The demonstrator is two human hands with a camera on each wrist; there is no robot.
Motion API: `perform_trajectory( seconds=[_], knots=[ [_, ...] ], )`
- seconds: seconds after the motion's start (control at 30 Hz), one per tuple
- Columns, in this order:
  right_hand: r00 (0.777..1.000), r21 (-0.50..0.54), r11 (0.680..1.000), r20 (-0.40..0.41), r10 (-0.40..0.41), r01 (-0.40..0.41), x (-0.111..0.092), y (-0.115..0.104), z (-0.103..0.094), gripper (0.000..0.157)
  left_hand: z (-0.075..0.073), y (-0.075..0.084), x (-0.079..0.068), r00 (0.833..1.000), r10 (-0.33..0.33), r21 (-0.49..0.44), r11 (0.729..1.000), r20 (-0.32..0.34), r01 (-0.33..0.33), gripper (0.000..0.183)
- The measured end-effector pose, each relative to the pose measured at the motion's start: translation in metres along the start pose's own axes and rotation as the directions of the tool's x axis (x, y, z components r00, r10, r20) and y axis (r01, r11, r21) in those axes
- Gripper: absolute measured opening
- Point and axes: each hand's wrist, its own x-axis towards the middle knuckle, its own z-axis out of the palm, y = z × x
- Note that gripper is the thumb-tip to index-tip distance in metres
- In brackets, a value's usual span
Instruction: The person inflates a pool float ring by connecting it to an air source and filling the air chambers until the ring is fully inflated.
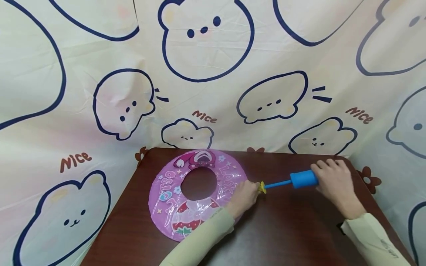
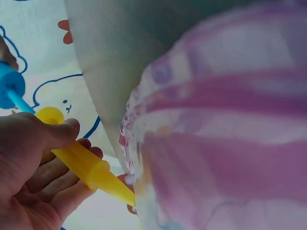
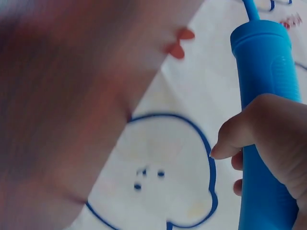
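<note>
A pink inflatable swim ring point(image 1: 159, 207) with printed strawberries and letters lies at the left of the table, looking rounded and full. My left hand point(image 1: 244, 197) grips the yellow nozzle end point(image 2: 84, 163) of a hand pump at the ring's right edge. In the left wrist view the yellow tip meets the ring's side. My right hand point(image 1: 336, 181) is wrapped round the pump's blue barrel point(image 1: 303, 179), to the right. Between the two hands runs the thin blue rod point(image 1: 277, 183), drawn out of the barrel. The right wrist view shows the thumb and fingertips around the barrel.
The dark brown table point(image 1: 286, 229) extends beneath both arms. Behind and beside it hangs a cream cloth point(image 1: 206, 99) printed with cartoon bears and the word Nice. The table's back edge lies close behind the ring.
</note>
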Motion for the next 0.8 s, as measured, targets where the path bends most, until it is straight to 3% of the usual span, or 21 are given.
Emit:
perform_trajectory(
  seconds=[0.13, 0.27, 0.6, 0.8],
  knots=[
    [0.999, -0.025, 0.999, -0.023, 0.038, -0.038, -0.004, 0.019, -0.009, 0.072, 0.001, -0.001, 0.001, 1.000, -0.001, 0.002, 1.000, 0.003, 0.001, 0.015],
    [1.000, -0.042, 0.999, -0.015, 0.025, -0.026, -0.002, 0.016, -0.008, 0.069, -0.001, 0.001, 0.001, 1.000, -0.006, 0.003, 1.000, 0.012, 0.006, 0.015],
    [0.995, -0.027, 0.999, 0.089, -0.041, 0.043, 0.022, -0.040, 0.015, 0.057, -0.005, 0.003, 0.001, 0.998, -0.043, 0.000, 0.999, 0.050, 0.043, 0.016],
    [0.991, -0.014, 0.998, 0.126, -0.052, 0.054, 0.027, -0.073, 0.032, 0.055, -0.003, 0.003, 0.003, 0.999, -0.029, -0.006, 1.000, 0.031, 0.029, 0.015]
  ],
)
